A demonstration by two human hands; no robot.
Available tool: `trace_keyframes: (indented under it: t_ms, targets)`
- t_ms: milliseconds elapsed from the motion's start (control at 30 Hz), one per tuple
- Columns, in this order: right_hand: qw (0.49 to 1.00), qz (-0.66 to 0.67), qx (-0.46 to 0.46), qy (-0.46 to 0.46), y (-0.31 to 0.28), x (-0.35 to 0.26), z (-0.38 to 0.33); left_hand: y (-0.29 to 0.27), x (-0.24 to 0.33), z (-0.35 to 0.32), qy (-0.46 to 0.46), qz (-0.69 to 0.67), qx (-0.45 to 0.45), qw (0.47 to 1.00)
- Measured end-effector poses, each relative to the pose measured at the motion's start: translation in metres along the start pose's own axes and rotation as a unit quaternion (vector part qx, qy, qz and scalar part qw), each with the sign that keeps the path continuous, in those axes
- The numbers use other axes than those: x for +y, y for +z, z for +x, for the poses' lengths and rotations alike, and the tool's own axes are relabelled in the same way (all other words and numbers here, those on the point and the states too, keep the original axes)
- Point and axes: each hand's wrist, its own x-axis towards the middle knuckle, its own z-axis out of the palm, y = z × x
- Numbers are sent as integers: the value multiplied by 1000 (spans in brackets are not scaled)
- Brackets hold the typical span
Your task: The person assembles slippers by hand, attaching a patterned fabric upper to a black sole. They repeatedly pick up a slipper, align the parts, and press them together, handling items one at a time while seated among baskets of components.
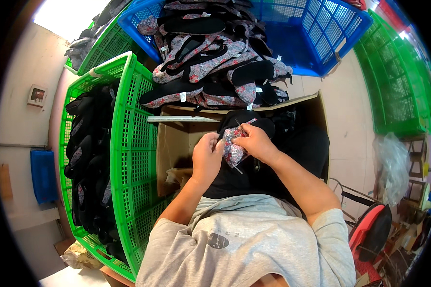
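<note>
In front of my lap I hold a floral cloth slipper (233, 152), its patterned side facing up and a dark part behind it. My right hand (259, 142) pinches its upper right edge, thumb on the print. My left hand (207, 153) is closed at its left edge, fingertips pressed together; any small item between them is too fine to make out. A thin dark sliver shows by my right fingertips. Just beyond my hands lies a heap of similar floral and black slippers (203, 60), several with small white tags.
A cardboard box (170, 143) surrounds my lap, with a pale flat bar (182, 119) across its left side. On the left stands a green crate (124, 167) of dark slippers. A blue crate (316, 40) is at the back; green crates (392, 76) and a clear plastic bag (392, 162) are at right.
</note>
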Motion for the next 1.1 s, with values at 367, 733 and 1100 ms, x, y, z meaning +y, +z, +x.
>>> trace_keyframes:
  t_ms: [367,733,1100]
  targets:
    - [992,87,-8,91,0,-10,-1,9,-5,-48,-95,-226,-32,969]
    - [987,146,46,40,13,1,-6,17,15,-58,63,61,81,993]
    - [969,139,196,-63,46,7,-4,-6,9,-19,3,107,60,992]
